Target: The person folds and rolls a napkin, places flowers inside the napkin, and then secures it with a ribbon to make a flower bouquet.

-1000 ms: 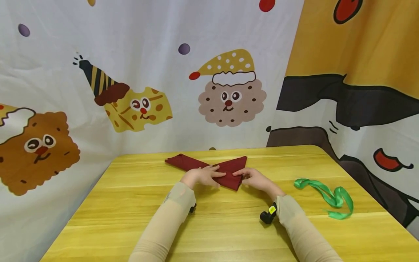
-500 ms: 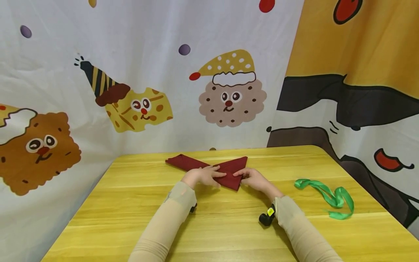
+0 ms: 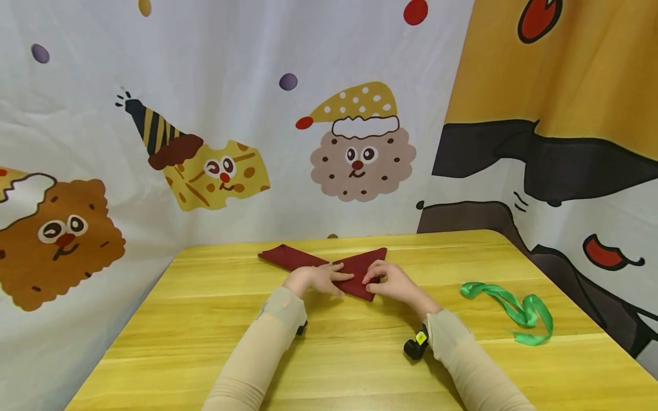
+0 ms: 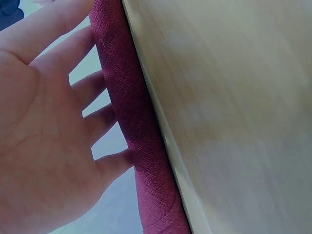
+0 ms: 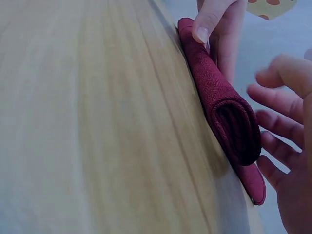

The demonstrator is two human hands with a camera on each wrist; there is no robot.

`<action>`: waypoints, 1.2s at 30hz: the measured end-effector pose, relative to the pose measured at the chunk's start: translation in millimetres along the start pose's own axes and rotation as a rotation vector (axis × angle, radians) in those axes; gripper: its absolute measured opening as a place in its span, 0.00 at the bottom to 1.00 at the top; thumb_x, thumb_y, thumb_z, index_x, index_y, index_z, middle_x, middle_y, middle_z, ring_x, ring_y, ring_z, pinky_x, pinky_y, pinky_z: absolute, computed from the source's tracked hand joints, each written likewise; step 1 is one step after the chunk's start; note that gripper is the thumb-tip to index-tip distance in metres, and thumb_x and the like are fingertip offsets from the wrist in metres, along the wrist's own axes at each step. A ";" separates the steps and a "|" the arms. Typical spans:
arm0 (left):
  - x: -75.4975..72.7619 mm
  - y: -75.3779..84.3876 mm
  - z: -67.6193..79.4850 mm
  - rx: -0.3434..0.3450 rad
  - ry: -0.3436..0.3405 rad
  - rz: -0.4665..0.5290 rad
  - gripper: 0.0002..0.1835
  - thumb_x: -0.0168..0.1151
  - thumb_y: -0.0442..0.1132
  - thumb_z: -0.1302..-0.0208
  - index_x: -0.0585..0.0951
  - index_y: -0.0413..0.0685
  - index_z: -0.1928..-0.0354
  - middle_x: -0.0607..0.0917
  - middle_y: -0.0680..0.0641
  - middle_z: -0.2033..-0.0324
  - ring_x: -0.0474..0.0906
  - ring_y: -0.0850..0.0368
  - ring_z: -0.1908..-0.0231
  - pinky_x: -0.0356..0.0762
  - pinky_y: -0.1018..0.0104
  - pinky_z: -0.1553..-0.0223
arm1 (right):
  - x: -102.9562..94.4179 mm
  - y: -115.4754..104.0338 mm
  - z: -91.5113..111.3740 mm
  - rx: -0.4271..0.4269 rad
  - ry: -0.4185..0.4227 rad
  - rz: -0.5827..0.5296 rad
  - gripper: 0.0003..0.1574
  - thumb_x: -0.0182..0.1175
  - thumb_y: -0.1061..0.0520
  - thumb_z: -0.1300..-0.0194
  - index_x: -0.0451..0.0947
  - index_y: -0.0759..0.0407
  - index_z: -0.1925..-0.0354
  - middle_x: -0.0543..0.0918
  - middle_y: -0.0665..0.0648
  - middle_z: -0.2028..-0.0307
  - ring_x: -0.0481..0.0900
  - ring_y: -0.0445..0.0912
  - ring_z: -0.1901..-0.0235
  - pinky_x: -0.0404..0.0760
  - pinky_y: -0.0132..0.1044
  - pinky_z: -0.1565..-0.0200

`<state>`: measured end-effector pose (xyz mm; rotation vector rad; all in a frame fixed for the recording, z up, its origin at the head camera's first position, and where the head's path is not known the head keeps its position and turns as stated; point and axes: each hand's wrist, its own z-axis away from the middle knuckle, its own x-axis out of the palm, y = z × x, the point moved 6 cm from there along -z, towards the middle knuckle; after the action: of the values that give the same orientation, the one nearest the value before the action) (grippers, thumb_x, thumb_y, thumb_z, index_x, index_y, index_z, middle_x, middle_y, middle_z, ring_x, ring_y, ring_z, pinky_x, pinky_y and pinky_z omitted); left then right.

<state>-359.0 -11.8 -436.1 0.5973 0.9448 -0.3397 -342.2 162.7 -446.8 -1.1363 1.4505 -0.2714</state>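
A dark red cloth napkin, folded into a crossed shape, lies on the table's far part. My left hand rests on its middle, fingers spread and fairly straight; in the left wrist view those fingers touch the edge of the napkin. At the napkin's right end is my right hand, thumb and forefinger bent but not meeting. In the right wrist view, the right hand has its fingers loosely spread beside the napkin's layered, rolled end; whether a fingertip touches it, I cannot tell.
A crumpled green ribbon lies on the right side of the wooden table. Behind the table hangs a white printed curtain with cartoon figures. A small black camera is worn on the right wrist.
My right hand has lifted slightly and loosened from the napkin's right end, its fingers now more bent. The left hand and the napkin stay almost where they were.
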 end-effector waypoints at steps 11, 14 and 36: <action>0.7 -2.0 -1.7 -0.032 -0.034 0.000 0.35 0.57 0.54 0.31 0.56 0.70 0.26 0.44 0.53 0.24 0.36 0.50 0.26 0.41 0.44 0.31 | 9.8 6.0 0.8 0.008 -0.137 0.089 0.21 0.78 0.46 0.54 0.78 0.50 0.67 0.74 0.48 0.65 0.70 0.45 0.64 0.72 0.37 0.61; -0.3 -1.4 -0.8 -0.026 -0.030 0.015 0.35 0.57 0.55 0.32 0.57 0.70 0.26 0.45 0.53 0.24 0.37 0.49 0.26 0.42 0.43 0.32 | 12.9 5.0 0.0 -0.018 -0.158 0.168 0.26 0.79 0.43 0.56 0.75 0.49 0.66 0.72 0.46 0.64 0.68 0.43 0.64 0.71 0.38 0.60; -0.3 5.6 14.0 -0.017 -0.025 -0.019 0.35 0.64 0.52 0.36 0.64 0.69 0.28 0.54 0.52 0.26 0.47 0.50 0.27 0.50 0.45 0.33 | 10.7 -10.2 2.2 -0.010 -0.165 0.118 0.12 0.69 0.59 0.50 0.74 0.49 0.70 0.74 0.44 0.74 0.69 0.41 0.72 0.69 0.37 0.65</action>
<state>-347.2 -15.9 -427.8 0.5673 0.9293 -0.3549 -333.4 150.6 -446.7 -1.0516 1.3671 -0.0855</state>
